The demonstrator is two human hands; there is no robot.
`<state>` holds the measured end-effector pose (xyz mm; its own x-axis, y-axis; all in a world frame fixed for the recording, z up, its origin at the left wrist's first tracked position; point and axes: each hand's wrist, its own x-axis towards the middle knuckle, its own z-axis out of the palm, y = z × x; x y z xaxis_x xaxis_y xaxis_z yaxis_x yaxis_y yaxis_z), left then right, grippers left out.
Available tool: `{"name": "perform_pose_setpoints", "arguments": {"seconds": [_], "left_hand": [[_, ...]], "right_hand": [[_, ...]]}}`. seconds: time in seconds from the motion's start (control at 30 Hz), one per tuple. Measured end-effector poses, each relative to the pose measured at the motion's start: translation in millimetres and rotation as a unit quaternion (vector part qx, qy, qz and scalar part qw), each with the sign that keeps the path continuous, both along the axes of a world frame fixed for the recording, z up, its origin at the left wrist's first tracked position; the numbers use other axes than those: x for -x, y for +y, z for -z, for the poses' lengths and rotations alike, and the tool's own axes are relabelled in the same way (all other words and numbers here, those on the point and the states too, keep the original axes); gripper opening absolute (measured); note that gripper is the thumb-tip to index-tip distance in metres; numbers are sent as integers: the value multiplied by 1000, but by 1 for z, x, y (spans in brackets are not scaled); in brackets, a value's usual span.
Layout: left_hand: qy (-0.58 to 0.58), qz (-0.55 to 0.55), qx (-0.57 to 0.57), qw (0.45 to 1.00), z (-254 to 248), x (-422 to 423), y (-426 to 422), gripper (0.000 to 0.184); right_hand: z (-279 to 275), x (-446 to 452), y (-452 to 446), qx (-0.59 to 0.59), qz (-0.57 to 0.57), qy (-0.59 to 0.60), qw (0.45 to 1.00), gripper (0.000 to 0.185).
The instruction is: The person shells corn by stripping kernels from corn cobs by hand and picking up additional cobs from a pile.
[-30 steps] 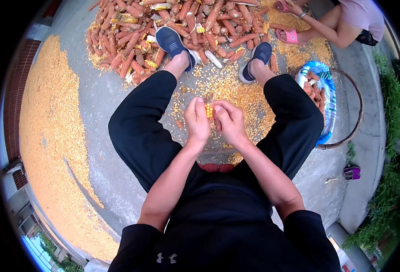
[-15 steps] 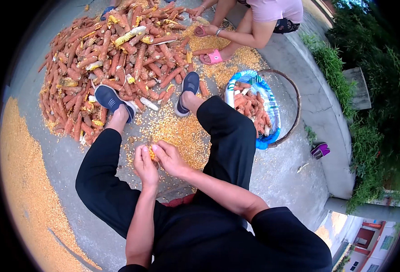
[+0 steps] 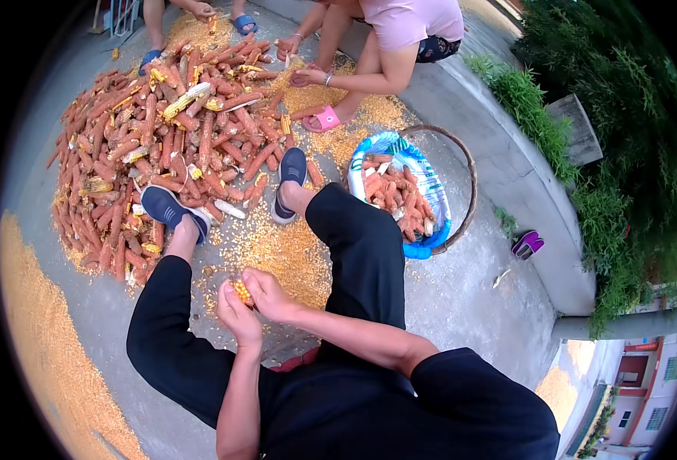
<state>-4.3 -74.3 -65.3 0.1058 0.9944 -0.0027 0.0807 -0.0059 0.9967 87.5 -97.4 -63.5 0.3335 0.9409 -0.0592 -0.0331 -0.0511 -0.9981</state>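
Between my knees, my left hand (image 3: 239, 316) is closed around one side of a short corn cob (image 3: 242, 292) with yellow kernels on it. My right hand (image 3: 270, 296) grips the same cob from the other side, its thumb pressed on the kernels. Fingers cover much of the cob. Below my hands and ahead of them, loose corn kernels (image 3: 281, 257) lie scattered on the concrete. Beyond my shoes rises a big pile of reddish cobs (image 3: 162, 149), mostly stripped, with some yellow ears among them.
A basket (image 3: 440, 201) lined with blue-and-white cloth holds bare cobs at my right. A co-worker in a pink shirt (image 3: 415, 27) crouches beyond it; another person's hand (image 3: 201, 11) holds a cob at the top. Spread kernels (image 3: 55, 345) cover the left ground. Purple shoes (image 3: 528, 244) lie near the wall.
The view has shifted, so the pile and basket sit lower and further left, and a second person shows at the top. The cob between my hands shows more of its kernels.
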Motion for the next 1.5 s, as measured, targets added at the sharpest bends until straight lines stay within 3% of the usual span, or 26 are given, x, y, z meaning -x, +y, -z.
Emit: {"name": "perform_pose_setpoints", "arguments": {"seconds": [0.07,0.13,0.17,0.23,0.33,0.43,0.57,0.67,0.77,0.93,1.03,1.23,1.5], "left_hand": [[28,-7,-21,999,-5,2,-4,34],[-21,-22,-37,999,1,1,-2,35],[19,-34,-94,995,3,0,2,34],[-14,16,29,999,3,7,1,33],[33,43,39,998,5,5,0,31],[8,85,85,993,3,6,2,31],[-64,80,113,988,8,5,7,33],[-150,48,197,968,0,3,7,32],[-66,38,130,989,20,8,8,27],[-205,-3,223,953,-2,4,8,21],[-181,-46,211,960,-12,2,6,16],[-103,-19,70,992,-10,1,0,16],[-147,9,56,987,4,6,1,17]], "right_hand": [[-6,1,-1,-21,0,15,1000,30],[-3,0,-1,-27,-15,23,999,30],[-4,1,1,-21,-9,13,1000,31],[-4,0,1,1,15,-15,1000,32],[5,-6,1,19,25,-66,997,32],[11,-5,1,41,45,-15,998,30],[-6,-9,2,28,36,-63,997,24],[-5,-9,0,-7,17,-90,996,23],[-8,-8,1,36,-11,-7,999,24],[-13,-6,1,46,-32,-101,993,30],[-9,-4,-2,92,-54,-89,990,31],[-7,-3,-1,36,-52,81,995,34],[-17,-8,1,54,-47,46,996,35]]}}
